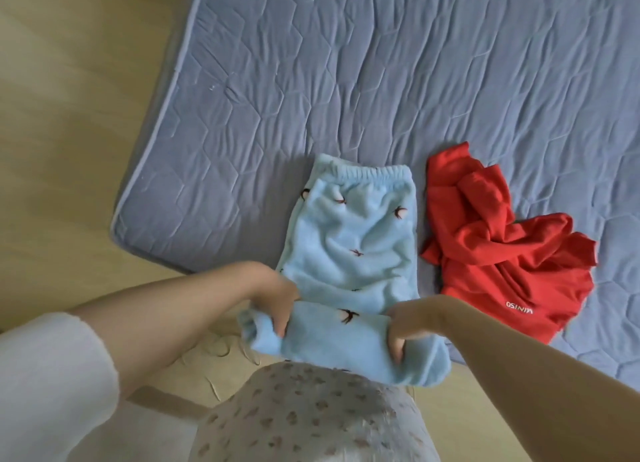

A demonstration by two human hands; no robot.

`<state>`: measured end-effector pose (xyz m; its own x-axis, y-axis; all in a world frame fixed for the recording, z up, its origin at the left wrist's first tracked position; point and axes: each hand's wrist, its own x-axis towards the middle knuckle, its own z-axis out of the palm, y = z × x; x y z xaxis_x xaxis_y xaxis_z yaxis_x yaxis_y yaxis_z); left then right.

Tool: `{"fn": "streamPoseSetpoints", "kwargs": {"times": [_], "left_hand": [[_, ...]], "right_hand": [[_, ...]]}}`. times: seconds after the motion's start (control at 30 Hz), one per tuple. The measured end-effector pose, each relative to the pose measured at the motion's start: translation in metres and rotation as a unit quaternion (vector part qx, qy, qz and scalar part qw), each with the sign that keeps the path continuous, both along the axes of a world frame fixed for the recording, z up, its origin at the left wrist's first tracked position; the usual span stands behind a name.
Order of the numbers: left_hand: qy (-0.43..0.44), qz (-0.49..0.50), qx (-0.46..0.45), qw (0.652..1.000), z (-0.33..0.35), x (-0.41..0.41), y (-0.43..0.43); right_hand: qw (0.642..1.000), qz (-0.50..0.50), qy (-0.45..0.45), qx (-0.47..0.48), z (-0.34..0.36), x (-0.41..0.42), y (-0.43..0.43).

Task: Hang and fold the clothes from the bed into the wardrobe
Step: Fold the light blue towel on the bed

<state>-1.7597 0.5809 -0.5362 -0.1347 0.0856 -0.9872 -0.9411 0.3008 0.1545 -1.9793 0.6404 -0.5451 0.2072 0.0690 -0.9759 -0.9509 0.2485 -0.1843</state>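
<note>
Pale blue fleece fills both hands. The left arm reaches in from the lower left, forearm bare, a white sleeve (45, 375) bunched above the elbow. The left hand (277, 302) bends down at the wrist, its fingers curled over the left end of the doubled-over part of the fleece trousers (349, 239). The right arm comes in from the lower right, also bare. The right hand (412, 326) grips the right end of that same fold, with fingers pointing down and wrapped round the thick cloth. The two hands sit well apart, holding the fold between them at the near edge of the bed (346, 80).

The trousers lie lengthwise on the quilted grey-blue cover, near the bed's near corner. Their gathered elastic waistband is at the far end, and the leg ends are turned back on themselves toward the person. The fabric is plush and softly rumpled, scattered with small dark bird-like motifs touched with red.

Just beside them on the right lies a crumpled red garment (512, 253) with white lettering reading MINISO, seen upside down. Pale wooden floor (69, 115) shows to the left of the bed.
</note>
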Motion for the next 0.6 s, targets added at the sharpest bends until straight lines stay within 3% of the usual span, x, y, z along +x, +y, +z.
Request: {"fn": "streamPoseSetpoints", "kwargs": {"times": [0.17, 0.27, 0.33, 0.4, 0.5, 0.53, 0.6], "left_hand": [[0.07, -0.011, -0.013, 0.997, 0.022, -0.025, -0.066], [0.106, 0.013, -0.109, 0.988, 0.034, -0.043, -0.114], [0.136, 0.027, -0.204, 0.969, 0.034, -0.05, -0.14], [0.19, 0.076, -0.365, 0.908, 0.025, -0.051, -0.155], [0.254, 0.138, -0.615, 0.734, 0.004, -0.046, -0.144], [0.256, 0.153, -0.635, 0.712, -0.005, -0.044, -0.132], [0.244, 0.17, -0.609, 0.735, -0.025, -0.041, -0.1]], "right_hand": [[0.994, -0.062, -0.018, -0.093, 0.012, -0.032, -0.043], [0.975, -0.103, -0.007, -0.196, 0.021, -0.054, -0.087], [0.942, -0.148, 0.031, -0.299, 0.023, -0.065, -0.11], [0.868, -0.207, 0.102, -0.439, 0.016, -0.073, -0.124], [0.738, -0.301, 0.173, -0.579, 0.003, -0.068, -0.118], [0.723, -0.315, 0.178, -0.588, -0.003, -0.062, -0.111], [0.749, -0.31, 0.183, -0.556, -0.017, -0.045, -0.091]]}}
